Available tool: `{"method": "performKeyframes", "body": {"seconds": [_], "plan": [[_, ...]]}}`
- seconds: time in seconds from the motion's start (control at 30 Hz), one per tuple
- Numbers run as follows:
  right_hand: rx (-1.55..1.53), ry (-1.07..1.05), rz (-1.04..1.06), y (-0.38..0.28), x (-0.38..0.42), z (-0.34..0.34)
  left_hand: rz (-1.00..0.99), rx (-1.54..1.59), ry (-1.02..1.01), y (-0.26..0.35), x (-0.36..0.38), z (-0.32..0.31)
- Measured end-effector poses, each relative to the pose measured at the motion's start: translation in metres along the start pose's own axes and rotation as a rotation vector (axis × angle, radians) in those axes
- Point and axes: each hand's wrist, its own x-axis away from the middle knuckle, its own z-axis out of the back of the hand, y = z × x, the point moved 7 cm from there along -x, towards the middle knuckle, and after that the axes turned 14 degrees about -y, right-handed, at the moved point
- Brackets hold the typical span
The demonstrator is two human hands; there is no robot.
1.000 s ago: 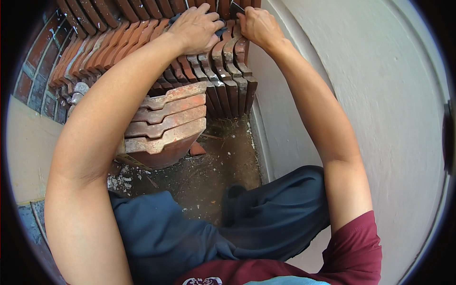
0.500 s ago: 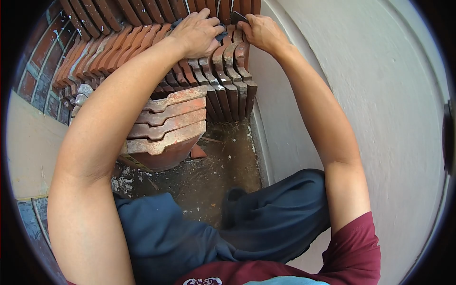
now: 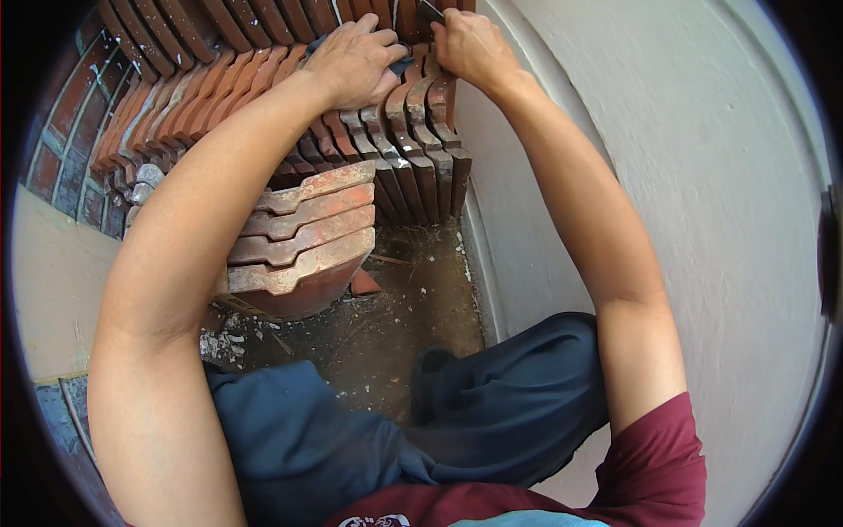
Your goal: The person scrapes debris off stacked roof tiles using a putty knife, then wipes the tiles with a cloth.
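At the top of the view, my left hand (image 3: 356, 66) rests with bent fingers over a row of roof tiles (image 3: 198, 105) standing on edge. Dark cloth (image 3: 401, 66) pokes out from under its palm and fingers. To its right, my right hand (image 3: 474, 48) is closed with thumb and fingers around a thin, flat, dark piece (image 3: 428, 12), most of it hidden by the fingers. That hand is just above the right end of the tile row, close to the pale wall. Behind both hands stands a second, higher row of tiles (image 3: 255, 22).
A short stack of tiles (image 3: 307, 233) sits in front of the row, beneath my left forearm. The pale wall (image 3: 702, 193) curves along the right. Brickwork (image 3: 75, 123) is on the left. A red shard (image 3: 364, 283) and debris lie on the dirty floor (image 3: 413, 290) before my knees.
My right hand has shifted slightly up and left with the dark piece. My left hand stays over the cloth, and the whole view has slid a little.
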Motion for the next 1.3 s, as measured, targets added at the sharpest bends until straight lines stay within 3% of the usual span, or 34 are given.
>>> {"method": "performKeyframes", "body": {"seconds": [0.17, 0.47, 0.57, 0.77, 0.97, 1.17, 1.3], "plan": [[0.019, -0.162, -0.038, -0.015, 0.000, 0.005, -0.009, -0.001, 0.009, -0.001, -0.002, -0.002], [-0.038, -0.055, -0.066, -0.001, 0.006, -0.005, -0.020, 0.015, 0.022, -0.001, -0.001, -0.002], [0.003, -0.177, -0.069, -0.004, 0.001, -0.006, -0.030, 0.020, 0.037, -0.001, -0.001, 0.000], [0.023, -0.226, -0.106, -0.006, 0.003, 0.000, -0.034, 0.013, 0.046, 0.000, 0.000, 0.001], [0.048, 0.010, 0.000, 0.001, 0.000, 0.008, -0.030, 0.038, 0.043, -0.001, -0.001, -0.001], [0.034, -0.124, -0.053, 0.002, 0.006, 0.007, -0.022, 0.060, 0.053, -0.003, -0.001, 0.000], [0.016, 0.034, -0.012, -0.002, -0.004, 0.019, -0.020, 0.072, 0.050, -0.004, -0.001, 0.000]]}}
